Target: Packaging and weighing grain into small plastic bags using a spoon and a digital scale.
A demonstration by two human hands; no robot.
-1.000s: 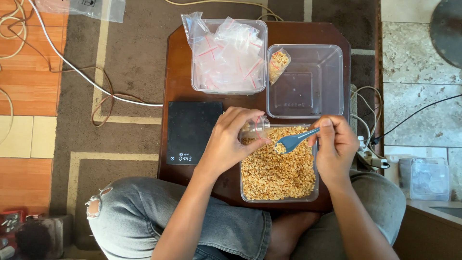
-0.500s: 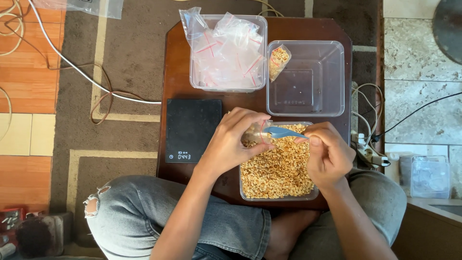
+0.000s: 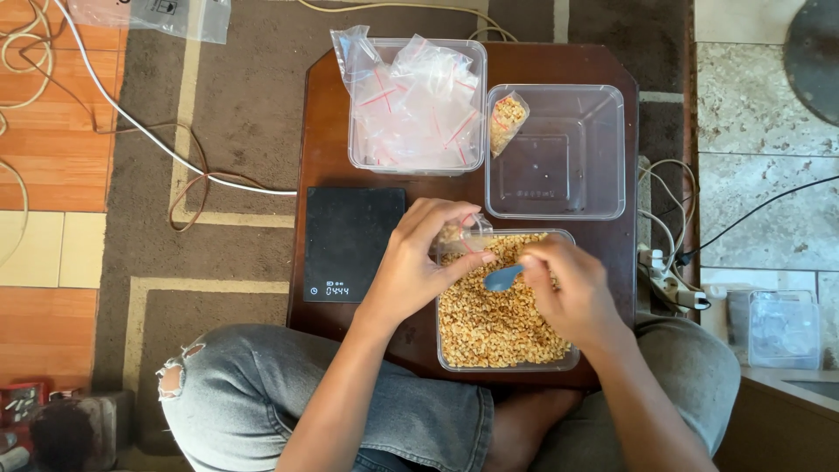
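My left hand [image 3: 418,262] holds a small clear plastic bag [image 3: 465,236] with some grain in it, above the near tub. In my right hand [image 3: 566,284] is a blue spoon [image 3: 502,279], its bowl down at the grain surface. The clear tub of tan grain [image 3: 498,319] sits at the near right of the dark wooden tray [image 3: 328,157].
A black digital scale [image 3: 350,240] lies left of the grain tub. Behind it stands a tub of empty zip bags [image 3: 415,105]. An empty clear tub [image 3: 559,153] at the back right holds one filled bag [image 3: 507,122]. Cables [image 3: 175,157] cross the brown rug.
My right hand swung the blue spoon from the bag's mouth leftward and down into the grain tub. My left hand kept the small bag in about the same place.
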